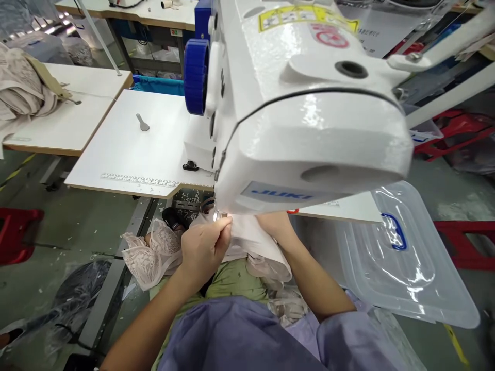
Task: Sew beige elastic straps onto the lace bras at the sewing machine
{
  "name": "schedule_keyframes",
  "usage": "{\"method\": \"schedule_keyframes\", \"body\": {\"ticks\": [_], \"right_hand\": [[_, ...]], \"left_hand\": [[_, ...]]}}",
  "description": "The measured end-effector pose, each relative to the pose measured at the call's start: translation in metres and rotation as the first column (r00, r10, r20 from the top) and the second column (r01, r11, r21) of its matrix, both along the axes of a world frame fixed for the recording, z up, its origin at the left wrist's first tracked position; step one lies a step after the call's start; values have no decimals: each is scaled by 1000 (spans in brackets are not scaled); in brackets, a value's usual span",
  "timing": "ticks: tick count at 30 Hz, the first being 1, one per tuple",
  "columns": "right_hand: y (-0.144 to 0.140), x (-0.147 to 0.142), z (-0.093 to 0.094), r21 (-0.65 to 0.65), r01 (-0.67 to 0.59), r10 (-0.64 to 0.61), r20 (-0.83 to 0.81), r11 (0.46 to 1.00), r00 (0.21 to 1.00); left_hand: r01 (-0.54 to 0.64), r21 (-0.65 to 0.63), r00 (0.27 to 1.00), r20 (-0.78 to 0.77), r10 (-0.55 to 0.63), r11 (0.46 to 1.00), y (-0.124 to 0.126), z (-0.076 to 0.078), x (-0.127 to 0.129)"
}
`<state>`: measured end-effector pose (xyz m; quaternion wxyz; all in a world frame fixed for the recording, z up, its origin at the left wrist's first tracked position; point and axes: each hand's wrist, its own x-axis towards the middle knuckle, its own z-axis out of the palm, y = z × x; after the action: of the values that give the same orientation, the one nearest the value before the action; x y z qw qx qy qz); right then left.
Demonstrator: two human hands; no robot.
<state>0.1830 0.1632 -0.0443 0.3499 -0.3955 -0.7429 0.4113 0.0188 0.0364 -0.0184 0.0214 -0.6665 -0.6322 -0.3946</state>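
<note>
A big white sewing machine (309,118) with a blue handwheel (195,76) fills the upper middle of the view. Under its head lies white fabric (257,242) with a pale lace piece (149,255) hanging off to the left. My left hand (204,247) pinches the white fabric's edge right below the machine's front, fingers closed on it. My right hand (274,224) reaches under the machine head and rests on the same fabric; its fingers are hidden behind the machine.
The white sewing table (127,149) carries a small grey tool (142,122) and a printed ruler along its front edge. A clear plastic bin lid (402,257) sits at the right. Beige cloth (23,93) is piled on another table at the left. Red stools stand on the floor.
</note>
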Motion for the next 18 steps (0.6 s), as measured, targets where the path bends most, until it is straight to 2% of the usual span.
{"method": "schedule_keyframes", "body": {"ticks": [5,8,10,12,14,16,18], "right_hand": [[-5,0,8,-82,88,-93,-62,993,994],[-8,-1,13,-143,63,-81,-125,988,989],[-12,-2,12,-190,61,-93,-164,980,982],[-20,-2,7,-295,65,-142,-247,953,959],[-31,-2,0,-492,18,-217,-351,871,911],[-46,0,-8,-673,-94,-285,-431,733,856],[-62,3,-15,-759,-200,-315,-473,620,823]], "left_hand": [[27,-96,1000,13,-26,995,-1,8,-1],[13,-165,1000,29,-8,986,-1,12,-2],[-18,-159,999,35,23,987,-1,12,-3],[-27,-142,998,47,34,989,-1,12,-5],[-6,-140,998,56,14,990,-2,13,-7],[57,-176,998,45,-50,983,-5,14,-11],[141,-223,990,8,-143,965,-9,17,-16]]}}
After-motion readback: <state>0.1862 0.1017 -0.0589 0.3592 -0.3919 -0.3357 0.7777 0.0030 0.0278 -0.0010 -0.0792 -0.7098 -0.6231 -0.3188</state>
